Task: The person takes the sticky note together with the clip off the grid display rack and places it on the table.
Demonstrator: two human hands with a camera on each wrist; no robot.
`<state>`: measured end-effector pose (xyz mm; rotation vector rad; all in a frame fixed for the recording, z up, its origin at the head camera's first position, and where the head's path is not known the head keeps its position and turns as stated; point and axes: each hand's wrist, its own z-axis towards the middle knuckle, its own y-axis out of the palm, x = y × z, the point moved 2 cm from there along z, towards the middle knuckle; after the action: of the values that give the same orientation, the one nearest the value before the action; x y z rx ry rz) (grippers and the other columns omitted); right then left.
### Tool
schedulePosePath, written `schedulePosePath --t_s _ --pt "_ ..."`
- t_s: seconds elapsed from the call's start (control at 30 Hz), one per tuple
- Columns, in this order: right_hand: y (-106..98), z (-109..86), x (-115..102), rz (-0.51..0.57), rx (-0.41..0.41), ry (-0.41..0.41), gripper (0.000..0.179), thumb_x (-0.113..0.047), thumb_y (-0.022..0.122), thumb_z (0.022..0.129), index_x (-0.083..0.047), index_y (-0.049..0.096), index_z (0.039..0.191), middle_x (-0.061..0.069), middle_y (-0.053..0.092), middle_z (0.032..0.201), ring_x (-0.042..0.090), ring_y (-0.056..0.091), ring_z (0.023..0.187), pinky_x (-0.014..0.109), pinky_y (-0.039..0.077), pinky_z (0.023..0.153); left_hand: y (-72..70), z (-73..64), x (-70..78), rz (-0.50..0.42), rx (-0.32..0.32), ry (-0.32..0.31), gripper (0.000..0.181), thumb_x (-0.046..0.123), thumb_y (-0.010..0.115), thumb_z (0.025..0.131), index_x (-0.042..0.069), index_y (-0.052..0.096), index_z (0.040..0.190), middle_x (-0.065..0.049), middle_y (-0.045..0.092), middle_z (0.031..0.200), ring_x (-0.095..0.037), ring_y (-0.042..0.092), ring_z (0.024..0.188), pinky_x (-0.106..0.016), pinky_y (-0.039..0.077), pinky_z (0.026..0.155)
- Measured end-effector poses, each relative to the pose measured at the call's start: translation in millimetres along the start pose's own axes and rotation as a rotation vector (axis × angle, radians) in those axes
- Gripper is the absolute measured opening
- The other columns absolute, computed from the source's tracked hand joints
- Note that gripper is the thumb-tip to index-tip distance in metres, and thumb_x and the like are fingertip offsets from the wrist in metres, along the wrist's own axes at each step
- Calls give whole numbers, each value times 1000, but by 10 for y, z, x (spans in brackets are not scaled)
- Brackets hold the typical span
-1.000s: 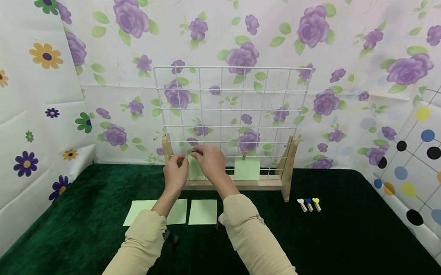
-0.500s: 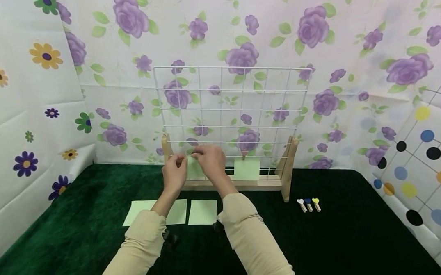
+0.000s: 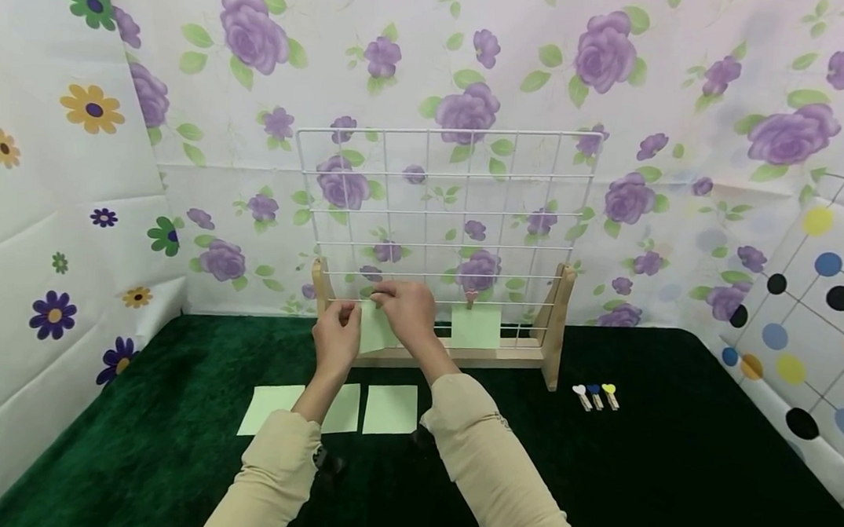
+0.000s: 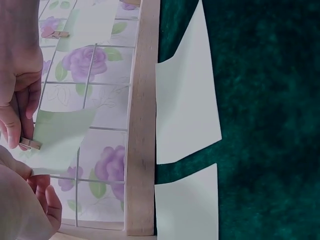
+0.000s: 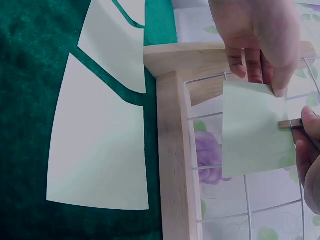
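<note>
Between finger and thumb, my left hand (image 3: 335, 342) pinches the left edge of a pale green square of paper (image 5: 255, 132) in front of the white wire grid (image 3: 443, 212). My right hand (image 3: 409, 314) pinches a small wooden clothespin (image 5: 285, 124) at the paper's top edge; in the left wrist view the clothespin's tip overlaps that edge. The paper hangs slightly tilted, low on the grid. Farther right, another green paper (image 3: 477, 326) hangs from the grid by a clothespin with a pink heart (image 3: 471, 297).
Several green papers (image 3: 390, 410) lie in a row on the dark green cloth (image 3: 172, 473), partly under my left forearm. Three heart clothespins, white, blue and yellow (image 3: 609, 391), lie at the right. A wooden base (image 3: 551, 348) holds the grid upright before a flowered backdrop.
The head view has shifted slightly. The lower edge of the held paper has tilted and come a little forward. Both hands keep nearly the same place.
</note>
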<state>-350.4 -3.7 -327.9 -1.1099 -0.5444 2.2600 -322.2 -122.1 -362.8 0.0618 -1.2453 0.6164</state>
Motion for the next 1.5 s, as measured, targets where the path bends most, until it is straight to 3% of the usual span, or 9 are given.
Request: schedulePosePath --t_s 0.23,0.47,0.7,0.8,0.93,1.07,1.33,1.5 --pt "-12 -6 26 35 20 6 13 -18 73 87 -9 78 95 2 74 90 16 69 84 26 50 68 30 -2 -9 19 4 25 20 11 57 97 -4 67 105 -19 66 96 -29 60 89 -42 49 78" --pt "-48 -4 29 30 39 -38 13 -18 73 87 -8 78 94 3 74 88 15 69 78 22 46 60 46 -6 -5 24 7 44 18 10 58 96 -4 68 101 -18 67 93 -30 61 87 -43 49 79" --pt "-64 -3 50 127 32 11 15 -17 72 88 -7 78 98 4 74 91 12 53 59 19 32 51 46 -17 2 29 -5 44 19 11 57 96 -4 67 102 -18 67 95 -30 61 88 -43 49 79" --pt "-80 -14 52 200 37 26 16 -15 72 88 -6 77 100 4 73 95 11 60 68 17 38 55 27 -33 9 22 -2 51 18 10 58 96 -3 68 102 -18 67 94 -30 61 87 -43 49 79" --pt "-115 -45 59 289 30 21 17 -9 72 87 -5 75 103 7 73 99 14 68 89 21 51 71 -15 -62 12 18 1 62 17 10 58 95 -3 68 100 -18 67 93 -30 62 86 -43 49 78" --pt "-170 -86 85 328 -20 25 23 -7 72 87 -4 71 110 8 72 102 17 68 95 28 54 78 -58 -93 -10 16 -23 52 18 11 56 97 -2 67 103 -18 66 96 -30 60 89 -43 48 80" --pt "-315 -211 182 235 -172 -15 22 -15 70 90 -5 72 109 7 68 107 22 68 94 32 54 78 -115 -176 -47 28 -69 45 20 11 55 97 -1 66 107 -16 65 94 -29 58 88 -42 46 77" --pt "-396 -279 280 225 -221 -13 26 -17 69 91 -6 70 115 7 68 109 21 67 94 31 54 75 -122 -239 -60 30 -128 -6 19 13 55 97 1 67 106 -12 64 92 -25 55 85 -36 43 72"
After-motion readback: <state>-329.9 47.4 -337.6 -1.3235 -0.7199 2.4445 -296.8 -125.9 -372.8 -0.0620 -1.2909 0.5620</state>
